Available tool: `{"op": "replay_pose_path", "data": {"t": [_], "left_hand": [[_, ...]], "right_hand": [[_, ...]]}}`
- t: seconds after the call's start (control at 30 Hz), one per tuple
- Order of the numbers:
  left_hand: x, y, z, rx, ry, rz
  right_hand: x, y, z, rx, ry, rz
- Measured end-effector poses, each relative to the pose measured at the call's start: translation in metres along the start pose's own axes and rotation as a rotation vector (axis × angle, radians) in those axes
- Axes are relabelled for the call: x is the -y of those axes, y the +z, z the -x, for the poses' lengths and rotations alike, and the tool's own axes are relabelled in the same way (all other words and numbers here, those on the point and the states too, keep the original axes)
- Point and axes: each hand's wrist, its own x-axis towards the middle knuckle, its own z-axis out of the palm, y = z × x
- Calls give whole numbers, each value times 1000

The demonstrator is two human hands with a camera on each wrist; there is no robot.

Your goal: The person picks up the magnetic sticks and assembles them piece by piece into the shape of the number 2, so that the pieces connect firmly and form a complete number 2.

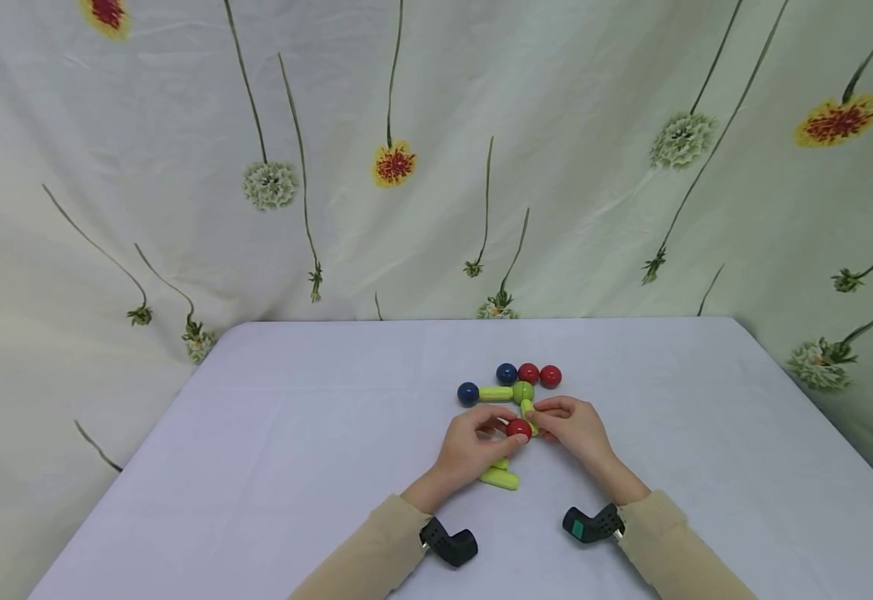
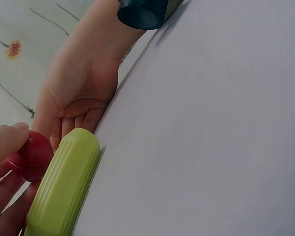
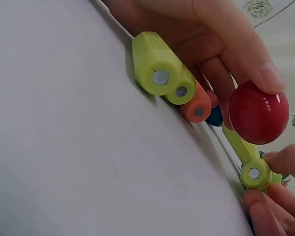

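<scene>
My left hand (image 1: 466, 450) pinches a red ball (image 1: 519, 429) between thumb and fingers, raised off the table in the right wrist view. Just to the right, my right hand (image 1: 575, 429) pinches a ribbed light-green rod (image 1: 530, 410), whose near end shows a grey disc in the right wrist view. The rod's far end meets a green ball (image 1: 523, 392). From that ball a second green rod (image 1: 495, 394) runs left to a dark blue ball (image 1: 468, 394). The red ball is close to the held rod's near end; the right wrist view shows them apart.
Behind the joined pieces sit a dark blue ball (image 1: 506, 373) and two red balls (image 1: 551, 376). Loose green rods (image 1: 500, 477) and an orange rod (image 3: 197, 105) lie beside my left hand. A flowered cloth (image 1: 436, 167) hangs behind the white table (image 1: 294, 433).
</scene>
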Motion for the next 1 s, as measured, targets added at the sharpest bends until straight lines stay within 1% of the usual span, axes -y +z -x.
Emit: {"op": "replay_pose_path", "data": {"t": [0.27,0.47,0.63,0.8,1.0], "left_hand": [[2,4,0,24,17,-34],[4,5,-1,61,26,-51],[3,5,0,91,35,-71],[1,6,0,125,29,-89],[0,6,0,133,33,-113]], "right_hand": [[0,1,1,-11,-15,3],[1,0,1,-8,-13,7],[2,0,2,-7,-13,4],[2,0,2,-7,-15,-6],[3,0,3,-5,-12,-9]]}}
